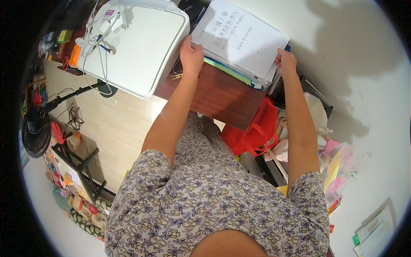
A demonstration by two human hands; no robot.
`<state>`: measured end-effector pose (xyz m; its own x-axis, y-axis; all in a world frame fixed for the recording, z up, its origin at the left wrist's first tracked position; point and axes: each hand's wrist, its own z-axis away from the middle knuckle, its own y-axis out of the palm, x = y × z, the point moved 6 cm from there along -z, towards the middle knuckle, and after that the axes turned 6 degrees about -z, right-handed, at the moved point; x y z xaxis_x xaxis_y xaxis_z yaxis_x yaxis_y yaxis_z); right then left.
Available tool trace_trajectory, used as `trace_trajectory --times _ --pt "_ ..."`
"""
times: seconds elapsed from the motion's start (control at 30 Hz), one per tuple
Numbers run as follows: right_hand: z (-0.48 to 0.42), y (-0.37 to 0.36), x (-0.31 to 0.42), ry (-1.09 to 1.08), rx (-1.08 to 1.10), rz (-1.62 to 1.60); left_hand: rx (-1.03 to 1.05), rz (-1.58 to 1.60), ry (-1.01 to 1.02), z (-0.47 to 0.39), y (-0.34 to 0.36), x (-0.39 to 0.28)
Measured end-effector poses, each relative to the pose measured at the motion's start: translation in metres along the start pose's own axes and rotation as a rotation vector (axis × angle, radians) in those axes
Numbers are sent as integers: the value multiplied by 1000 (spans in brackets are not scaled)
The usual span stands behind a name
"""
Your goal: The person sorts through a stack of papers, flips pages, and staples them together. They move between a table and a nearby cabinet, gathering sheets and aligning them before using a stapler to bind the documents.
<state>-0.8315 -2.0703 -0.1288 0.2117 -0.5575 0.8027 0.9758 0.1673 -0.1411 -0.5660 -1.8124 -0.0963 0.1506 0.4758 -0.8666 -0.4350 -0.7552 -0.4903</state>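
Note:
A thick stack of papers [240,38], its white top sheet printed with writing, lies on the dark reddish wooden table [221,96]. Blue and green folders show beneath the sheets along the near edge. My left hand [192,53] is at the stack's left side, thumb and fingers by the near left corner. At the right side, the fingertips of my right hand [285,61] touch the paper edge near the right corner. How firmly either hand grips the sheets cannot be told. A wooden clothespin [177,76] lies beside my left wrist.
Left of the stack stands a white box-like appliance [138,41] with tangled white cables [102,48] on top. A red bag [253,131] hangs by the table's near right corner. A black fan [36,131] is at far left. A white wall [353,80] rises on the right.

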Motion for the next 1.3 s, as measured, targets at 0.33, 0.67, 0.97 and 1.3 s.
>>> trace_trajectory --times 0.33,0.67,0.97,1.3 --pt "16 7 -12 130 86 -42 -130 -148 223 15 -2 -17" --pt "38 5 14 128 242 -109 349 825 -645 106 38 0" --pt "30 -6 53 326 440 -244 451 1096 -528 81 72 -99" --pt "75 -16 91 -809 93 760 335 791 -422 48 121 -118"
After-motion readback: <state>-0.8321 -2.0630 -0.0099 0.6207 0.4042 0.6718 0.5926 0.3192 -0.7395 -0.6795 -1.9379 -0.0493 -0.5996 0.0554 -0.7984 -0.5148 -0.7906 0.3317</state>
